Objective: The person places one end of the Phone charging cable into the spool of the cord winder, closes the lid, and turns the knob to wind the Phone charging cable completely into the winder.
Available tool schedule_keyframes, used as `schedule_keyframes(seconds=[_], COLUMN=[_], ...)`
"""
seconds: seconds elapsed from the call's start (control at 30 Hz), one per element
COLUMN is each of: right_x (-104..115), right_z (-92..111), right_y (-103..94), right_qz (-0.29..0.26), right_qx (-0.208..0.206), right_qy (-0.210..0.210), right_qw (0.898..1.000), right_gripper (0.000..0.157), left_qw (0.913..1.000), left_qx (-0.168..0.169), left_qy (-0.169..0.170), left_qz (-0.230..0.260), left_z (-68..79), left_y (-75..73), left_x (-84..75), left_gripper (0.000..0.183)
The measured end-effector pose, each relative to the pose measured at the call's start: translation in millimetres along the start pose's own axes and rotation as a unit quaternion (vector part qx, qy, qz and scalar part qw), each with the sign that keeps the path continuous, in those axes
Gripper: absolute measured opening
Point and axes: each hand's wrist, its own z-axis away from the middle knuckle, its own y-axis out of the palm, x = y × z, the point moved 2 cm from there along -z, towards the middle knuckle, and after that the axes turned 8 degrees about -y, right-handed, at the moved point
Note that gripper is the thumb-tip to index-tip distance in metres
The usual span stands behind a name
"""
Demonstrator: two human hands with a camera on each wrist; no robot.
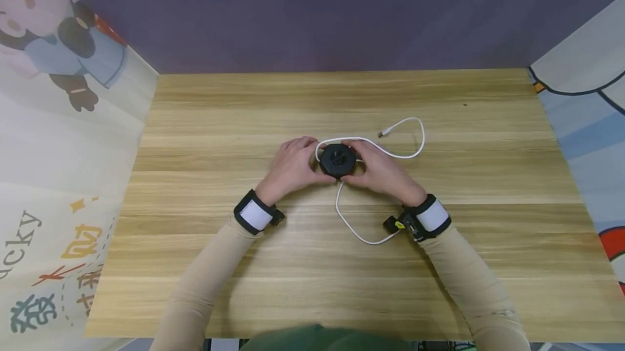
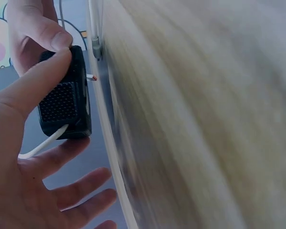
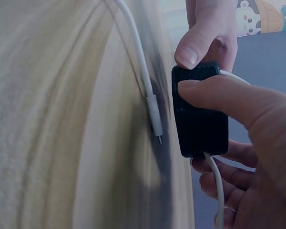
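A black cable winder [image 1: 338, 161], many-sided with a raised knob on top, is held above the table between both hands. The left hand [image 1: 295, 164] grips its left side between thumb and index finger; the other fingers spread loosely in the left wrist view. From the opposite side, the right hand [image 1: 383, 172] pinches it, thumb along the near face. White cable [image 1: 423, 136] comes out of the winder's sides [image 2: 58, 102] and loops over its far side. One metal-tipped plug [image 1: 384, 132] lies beyond the right hand. Another plug [image 3: 155, 119] shows in the right wrist view.
The wood-grain table [image 1: 219, 107] spreads around the hands. A dark purple partition [image 1: 337, 14] stands along its far edge, with printed cloth panels [image 1: 58, 150] at the sides. The near cable runs toward the right wrist strap [image 1: 432, 217].
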Motion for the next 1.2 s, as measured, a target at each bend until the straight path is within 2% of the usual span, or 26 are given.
schedule_keyframes(seconds=[0.63, 0.77, 0.9, 1.0, 1.07, 1.13, 1.2], right_x=[-5.3, -4.5, -4.0, -4.3, -4.7, -5.0, -4.8], right_z=[0.8, 0.4, 0.0, -0.4, -0.5, -0.4, -0.4], right_y=[9.1, 9.4, 10.0, 10.7, 11.2, 11.8, 12.3], right_qz=[0.015, 0.019, 0.019, 0.017, 0.013, 0.008, 0.001], right_qx=[0.011, 0.019, 0.025, 0.025, 0.025, 0.024, 0.024], right_qy=[0.0, 0.004, 0.006, 0.007, 0.008, 0.008, 0.007], right_qw=[1.0, 1.0, 0.999, 1.0, 1.0, 1.0, 1.0], right_gripper=[0.081, 0.081, 0.081, 0.082, 0.081, 0.081, 0.08], left_qw=[0.999, 0.9987, 0.9982, 0.9967, 0.9946, 0.9904, 0.9837], left_qx=[0.032, 0.02, -0.024, -0.075, -0.097, -0.099, -0.087], left_qy=[-0.028, -0.047, -0.053, -0.02, 0.03, 0.093, 0.155], left_qz=[-0.016, -0.008, 0.014, 0.023, 0.026, 0.026, 0.029], left_z=[0.9, 4.2, 10.4, 14.8, 16.8, 18.2, 18.8], left_y=[5.1, 4.9, -0.6, -7.7, -12.0, -14.5, -15.6], left_x=[-1.4, -2.4, -7.5, -14.2, -19.8, -25.2, -29.8], left_gripper=[0.085, 0.092, 0.101, 0.098, 0.088, 0.075, 0.063])
